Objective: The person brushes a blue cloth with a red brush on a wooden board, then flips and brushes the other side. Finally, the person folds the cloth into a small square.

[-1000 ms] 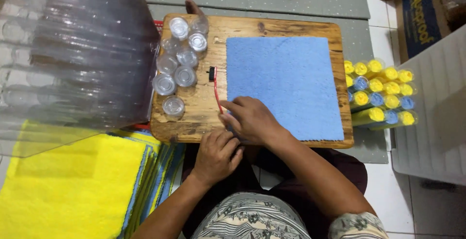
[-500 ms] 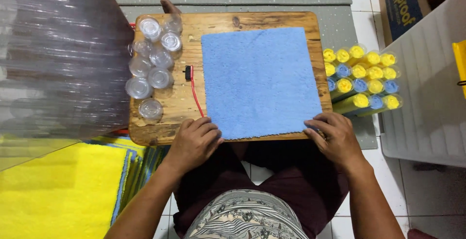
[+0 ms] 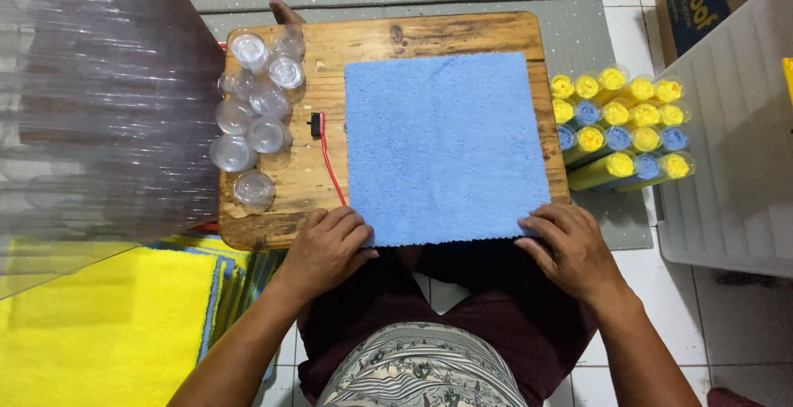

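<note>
Blue cloth (image 3: 446, 147) flat on wooden board (image 3: 429, 35).
Left hand (image 3: 326, 250) and right hand (image 3: 570, 246) each pinch a near corner.

The cloth (image 3: 446, 147) hides the board (image 3: 289, 184) under it. The bag (image 3: 91, 101) and bin (image 3: 735, 151) run off the edges.

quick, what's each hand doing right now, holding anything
Left hand: fingers curled over the near left corner of the blue cloth, pinching its edge.
Right hand: fingers curled over the cloth's near right corner, pinching its edge.
</note>
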